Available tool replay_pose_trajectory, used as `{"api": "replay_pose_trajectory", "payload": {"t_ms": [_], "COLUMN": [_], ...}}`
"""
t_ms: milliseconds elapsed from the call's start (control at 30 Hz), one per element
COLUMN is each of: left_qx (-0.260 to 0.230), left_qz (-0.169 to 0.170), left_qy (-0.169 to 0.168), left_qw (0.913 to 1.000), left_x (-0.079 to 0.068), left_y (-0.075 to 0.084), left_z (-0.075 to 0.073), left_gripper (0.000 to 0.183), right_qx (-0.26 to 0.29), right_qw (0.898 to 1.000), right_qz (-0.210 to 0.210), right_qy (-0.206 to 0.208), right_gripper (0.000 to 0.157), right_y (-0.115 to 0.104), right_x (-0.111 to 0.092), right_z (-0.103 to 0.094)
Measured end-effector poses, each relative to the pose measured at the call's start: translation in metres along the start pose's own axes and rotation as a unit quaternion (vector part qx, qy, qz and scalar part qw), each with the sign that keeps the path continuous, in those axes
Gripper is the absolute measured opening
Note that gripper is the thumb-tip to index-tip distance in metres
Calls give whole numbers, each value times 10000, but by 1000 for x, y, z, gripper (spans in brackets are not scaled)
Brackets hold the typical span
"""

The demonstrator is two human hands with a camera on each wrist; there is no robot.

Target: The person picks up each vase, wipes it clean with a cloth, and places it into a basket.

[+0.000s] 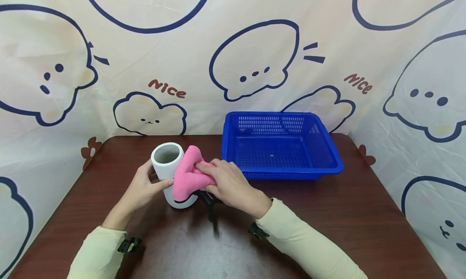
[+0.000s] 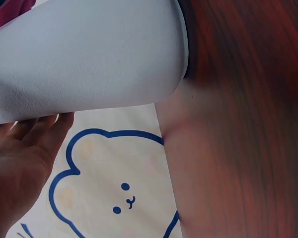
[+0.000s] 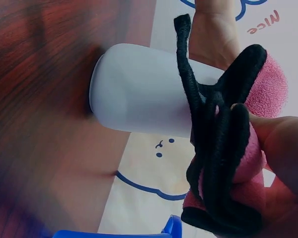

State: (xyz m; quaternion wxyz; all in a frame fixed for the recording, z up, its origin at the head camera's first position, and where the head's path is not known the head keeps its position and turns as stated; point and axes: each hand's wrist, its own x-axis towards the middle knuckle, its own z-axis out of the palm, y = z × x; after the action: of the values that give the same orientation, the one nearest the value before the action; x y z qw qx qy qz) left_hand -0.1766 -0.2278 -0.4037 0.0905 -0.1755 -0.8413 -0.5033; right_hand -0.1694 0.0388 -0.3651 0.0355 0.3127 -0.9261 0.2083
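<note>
A tall white open-topped vase (image 1: 164, 172) stands on the brown table, tilted slightly in the head view. My left hand (image 1: 143, 186) holds its left side, with the thumb across the front; the left wrist view shows the fingertips (image 2: 63, 121) against the vase wall (image 2: 99, 57). Bunched in my right hand (image 1: 234, 186) is a pink cloth (image 1: 186, 178) with black trim, lying against the vase's right side. Its black edging and a strap (image 3: 186, 64) hang loose in the right wrist view. Folds of cloth hide part of the vase.
A blue plastic basket (image 1: 284, 175) with perforated walls sits at the back right of the table (image 1: 320, 226). Behind the table hangs a pale curtain (image 1: 196, 68) with cartoon drawings. Small dark wrist cameras (image 1: 129, 245) are strapped near both sleeves.
</note>
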Motion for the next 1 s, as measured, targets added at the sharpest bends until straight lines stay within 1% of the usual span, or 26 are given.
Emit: {"api": "replay_pose_trajectory", "payload": {"t_ms": [300, 733, 1000], "left_qx": [-92, -141, 1], "left_qz": [-45, -17, -66], "left_qy": [-29, 25, 58], "left_qw": [9999, 9999, 10000], "left_x": [-1, 0, -1], "left_y": [-3, -5, -3], "left_z": [-1, 1, 0], "left_gripper": [62, 63, 63], "right_qx": [-200, -96, -140], "right_qw": [9996, 9999, 9997], "right_qz": [-144, 4, 8], "right_qy": [143, -91, -204], "right_gripper": [48, 50, 49], "right_y": [5, 8, 11], "right_x": [-3, -6, -7], "right_z": [11, 19, 25]}}
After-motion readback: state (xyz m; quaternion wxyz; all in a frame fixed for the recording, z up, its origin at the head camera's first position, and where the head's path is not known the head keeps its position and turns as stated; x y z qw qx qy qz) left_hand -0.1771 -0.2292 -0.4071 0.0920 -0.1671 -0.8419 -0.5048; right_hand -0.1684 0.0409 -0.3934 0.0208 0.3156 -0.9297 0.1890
